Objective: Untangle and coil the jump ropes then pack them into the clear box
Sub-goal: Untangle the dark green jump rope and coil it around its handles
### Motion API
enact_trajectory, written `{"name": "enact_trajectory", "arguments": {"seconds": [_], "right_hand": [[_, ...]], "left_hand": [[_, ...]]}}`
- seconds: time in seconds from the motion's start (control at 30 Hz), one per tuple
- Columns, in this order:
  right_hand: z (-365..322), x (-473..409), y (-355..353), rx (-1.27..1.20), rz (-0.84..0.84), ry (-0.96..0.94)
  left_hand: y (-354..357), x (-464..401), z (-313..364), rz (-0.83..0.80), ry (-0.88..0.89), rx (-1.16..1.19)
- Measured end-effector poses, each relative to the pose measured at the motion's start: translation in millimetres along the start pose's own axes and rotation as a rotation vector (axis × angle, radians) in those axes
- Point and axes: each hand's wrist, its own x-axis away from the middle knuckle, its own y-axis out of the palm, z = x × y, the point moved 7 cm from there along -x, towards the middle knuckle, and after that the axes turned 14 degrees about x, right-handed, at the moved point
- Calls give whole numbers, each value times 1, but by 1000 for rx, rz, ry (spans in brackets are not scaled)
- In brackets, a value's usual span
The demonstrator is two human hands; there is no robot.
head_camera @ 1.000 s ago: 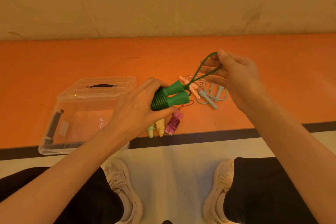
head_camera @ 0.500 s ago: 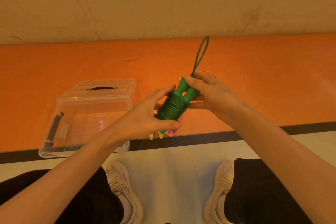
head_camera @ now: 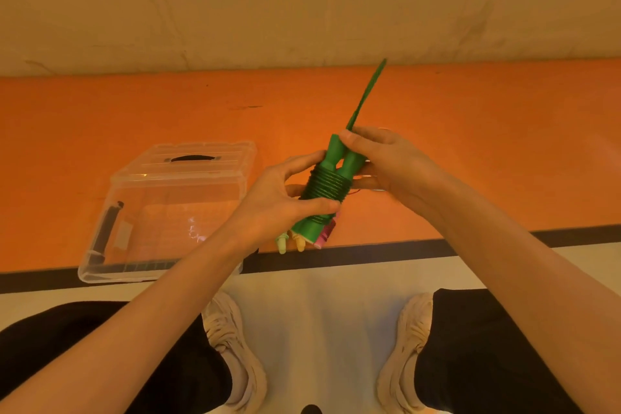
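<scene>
Both hands hold the green jump rope [head_camera: 327, 186] at frame centre.
Left hand [head_camera: 275, 200] grip wraps its coiled middle; right hand [head_camera: 386, 161] grip pinches the handle tops, loop poking upward.

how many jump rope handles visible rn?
5 that I can make out: two green handles side by side in both hands, plus pale green, yellow and pink ones poking out below the left hand. The hands may hide others.
</scene>
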Motion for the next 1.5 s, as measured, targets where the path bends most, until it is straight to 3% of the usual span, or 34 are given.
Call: {"name": "enact_trajectory", "arguments": {"seconds": [0.13, 0.27, 0.4, 0.7, 0.9, 1.2, 1.5], "right_hand": [[12, -5, 18, -142, -63, 55], [33, -3, 42, -9, -138, 102], [77, -16, 66, 85, -173, 237], [206, -60, 125, 3, -111, 518], [272, -79, 152, 3, -118, 649], [318, -112, 179, 110, -151, 663], [331, -122, 197, 101, -204, 652]], "left_hand": [[-15, 2, -14, 86, -50, 121], [-30, 11, -59, 214, -161, 392], [-38, 19, -117, 329, -203, 519], [-74, 17, -236, 583, -320, 561], [-92, 11, -308, 635, -459, 540], [-120, -4, -364, 709, -552, 423], [-134, -12, -374, 768, -544, 335]]}}
